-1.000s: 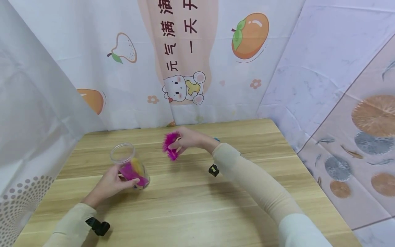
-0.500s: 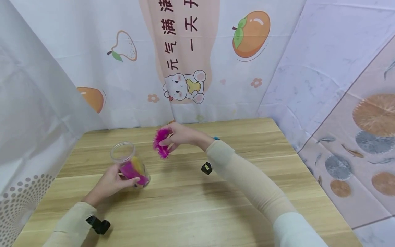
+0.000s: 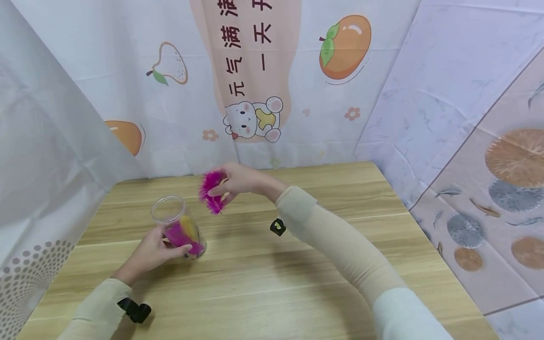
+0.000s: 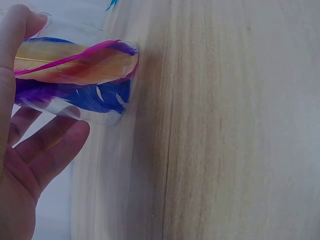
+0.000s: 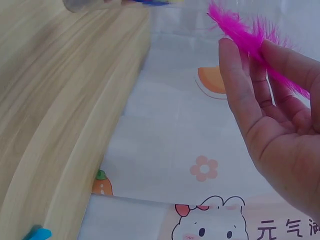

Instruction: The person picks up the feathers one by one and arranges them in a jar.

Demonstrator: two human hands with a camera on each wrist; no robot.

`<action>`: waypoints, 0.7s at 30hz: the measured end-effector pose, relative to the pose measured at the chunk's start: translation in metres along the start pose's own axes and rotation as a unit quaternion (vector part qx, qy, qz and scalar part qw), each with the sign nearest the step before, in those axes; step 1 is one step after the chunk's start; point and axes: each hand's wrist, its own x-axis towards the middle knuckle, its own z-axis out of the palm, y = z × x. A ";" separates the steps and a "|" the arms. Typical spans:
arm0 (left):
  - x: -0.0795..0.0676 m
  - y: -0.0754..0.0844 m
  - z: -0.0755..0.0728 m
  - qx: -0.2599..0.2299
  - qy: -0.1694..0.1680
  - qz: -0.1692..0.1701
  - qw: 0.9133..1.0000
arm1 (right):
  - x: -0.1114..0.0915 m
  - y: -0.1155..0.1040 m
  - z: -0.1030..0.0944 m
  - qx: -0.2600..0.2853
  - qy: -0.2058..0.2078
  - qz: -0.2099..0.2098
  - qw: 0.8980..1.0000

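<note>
My left hand [image 3: 148, 252] grips a clear jar [image 3: 169, 223], thumb on one side and fingers on the other. Inside lie several feathers [image 4: 75, 62] in yellow-orange, blue, purple and magenta. The jar's round mouth is uncovered, and whether its base touches the table cannot be told. To the right of that mouth, above the tabletop, my right hand [image 3: 242, 182] pinches a fluffy magenta feather [image 3: 209, 189] between thumb and fingers. In the right wrist view, the feather [image 5: 245, 35] slants across the fingertips, and the jar is partly visible at the top edge.
A small blue piece [image 5: 37, 233], maybe a feather, lies on the wooden table [image 3: 255, 293] towards the back; my right arm covers it in the head view. Printed white curtains [image 3: 182, 118] hang behind the table and at both sides.
My right hand has moved left and slightly away from me with the magenta feather, closer to the jar's mouth. The left hand and the jar have stayed put.
</note>
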 end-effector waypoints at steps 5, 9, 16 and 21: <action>0.000 0.000 0.001 -0.011 -0.004 0.005 1.000 | 0.001 -0.003 0.004 0.004 -0.005 -0.001 1.000; 0.000 0.001 0.001 -0.008 -0.004 0.002 1.000 | 0.003 -0.006 0.006 0.004 -0.007 -0.005 1.000; 0.001 0.001 0.000 -0.003 -0.001 0.008 1.000 | 0.006 -0.013 0.008 0.004 -0.002 -0.012 1.000; 0.000 0.000 0.001 -0.006 -0.003 0.009 1.000 | 0.006 -0.017 0.012 0.015 -0.003 -0.013 1.000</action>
